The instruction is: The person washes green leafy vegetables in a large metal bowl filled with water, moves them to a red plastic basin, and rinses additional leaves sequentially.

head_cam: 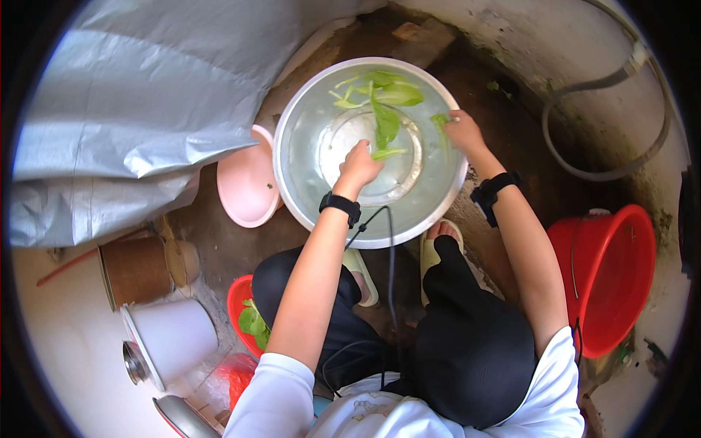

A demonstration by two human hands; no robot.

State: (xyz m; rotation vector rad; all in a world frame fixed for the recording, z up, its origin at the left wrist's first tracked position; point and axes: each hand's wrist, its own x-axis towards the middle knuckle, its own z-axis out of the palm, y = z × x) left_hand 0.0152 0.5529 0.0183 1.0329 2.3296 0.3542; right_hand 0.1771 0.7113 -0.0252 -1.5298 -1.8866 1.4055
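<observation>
A wide metal basin point(298, 202) of water stands before me, with several loose leafy greens point(402, 94) at its far side. My left hand point(360, 168) is over the middle of the basin, fingers curled. A pale green stalk point(390, 153) sticks out at its right side, and a broad leaf point(386, 125) lies just beyond. At the right rim, my right hand point(465, 132) is closed on a small green leaf point(440, 121) that hangs over the water. Its fingertips are partly hidden. Both wrists wear black straps.
Left of the basin sits a pink basin point(246, 186) under a silver tarp point(142, 109). A red bowl point(236, 295) holding greens is by my left knee, near a white bucket point(175, 336). At right are a red bucket point(564, 246) and a looped hose point(547, 123). A black cable point(392, 263) hangs before me.
</observation>
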